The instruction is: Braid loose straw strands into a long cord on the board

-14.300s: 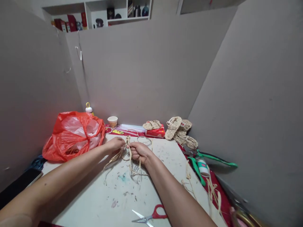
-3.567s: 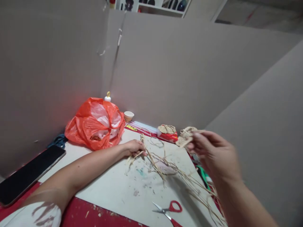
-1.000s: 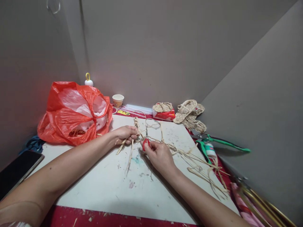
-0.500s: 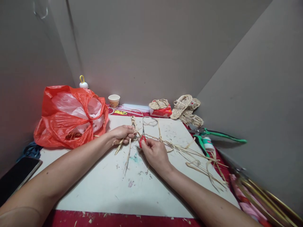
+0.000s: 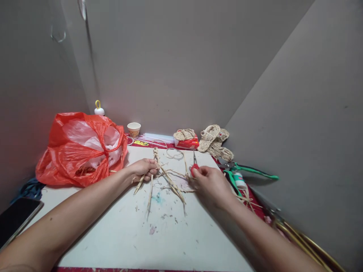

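My left hand (image 5: 146, 169) is closed on a braid of pale straw strands (image 5: 155, 153), whose plaited end points away from me. Loose strands (image 5: 173, 185) fan out from below it across the white board (image 5: 121, 226). To the right, my right hand (image 5: 210, 183) grips small red-handled scissors (image 5: 194, 166) with the blades pointing up and away from me, apart from the braid. A thin twisted straw cord (image 5: 181, 173) lies between the two hands, and part of it is hidden by the right hand.
A red plastic bag (image 5: 82, 151) sits at the left, near a phone (image 5: 19, 219). Along the back stand a paper cup (image 5: 134, 129), a red box (image 5: 187, 143) and woven straw sandals (image 5: 210, 138). Green-handled shears (image 5: 255, 170) and a small white bottle (image 5: 239, 181) lie at the right.
My right hand has drawn the scissors away from the braid to the right. Several straw strands now hang toward me in the middle of the board. The left hand keeps its hold.
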Demonstrator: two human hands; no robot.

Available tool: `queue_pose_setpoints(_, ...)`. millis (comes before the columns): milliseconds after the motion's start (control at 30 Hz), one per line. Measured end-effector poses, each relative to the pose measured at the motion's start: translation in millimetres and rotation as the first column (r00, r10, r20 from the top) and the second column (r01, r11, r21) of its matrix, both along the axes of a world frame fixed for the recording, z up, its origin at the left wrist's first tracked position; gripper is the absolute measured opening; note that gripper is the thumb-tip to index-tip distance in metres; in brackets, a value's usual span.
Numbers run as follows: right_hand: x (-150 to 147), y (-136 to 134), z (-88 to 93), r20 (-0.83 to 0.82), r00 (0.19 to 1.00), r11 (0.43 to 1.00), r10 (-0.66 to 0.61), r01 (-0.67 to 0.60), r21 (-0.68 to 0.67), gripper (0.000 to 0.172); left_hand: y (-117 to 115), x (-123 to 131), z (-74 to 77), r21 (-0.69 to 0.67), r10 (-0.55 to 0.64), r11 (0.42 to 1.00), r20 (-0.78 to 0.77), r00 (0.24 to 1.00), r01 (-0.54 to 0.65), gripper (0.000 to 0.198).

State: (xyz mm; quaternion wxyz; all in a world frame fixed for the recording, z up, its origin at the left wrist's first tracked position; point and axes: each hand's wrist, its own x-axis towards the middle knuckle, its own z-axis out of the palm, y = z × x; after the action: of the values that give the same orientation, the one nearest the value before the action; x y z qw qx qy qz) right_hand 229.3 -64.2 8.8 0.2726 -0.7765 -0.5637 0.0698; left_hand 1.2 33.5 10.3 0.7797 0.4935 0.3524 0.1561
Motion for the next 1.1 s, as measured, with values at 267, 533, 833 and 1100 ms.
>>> queue_pose_setpoints(267, 73, 4, 18.8, -0.315, 0.949, 0.930, 0.009, -0.124, -0.346, 0.011, 2, -1, -6.1, -0.001, 0.006, 1.000, 0.012, 1.000, -0.006, 0.013)
queue_pose_setpoints(533, -38, 12, 21.2, -0.557, 0.800, 0.974, 0.222, -0.207, 0.091, 0.026, 0, 0, -7.0, 0.002, 0.013, 1.000, 0.038, 0.999, -0.013, 0.012)
queue_pose_setpoints(833, -89, 36, -7.3, -0.643, 0.687, 0.929, 0.340, -0.140, 0.342, 0.030, -2, 2, -12.3, 0.028, 0.068, 0.997, 0.066, 0.996, -0.070, 0.012)
queue_pose_setpoints(1100, -77, 15, 24.1, -0.897, 0.405, 0.969, 0.179, -0.230, 0.089, 0.040, -2, 1, -9.3, 0.012, 0.045, 0.999, 0.055, 0.997, -0.046, 0.011)
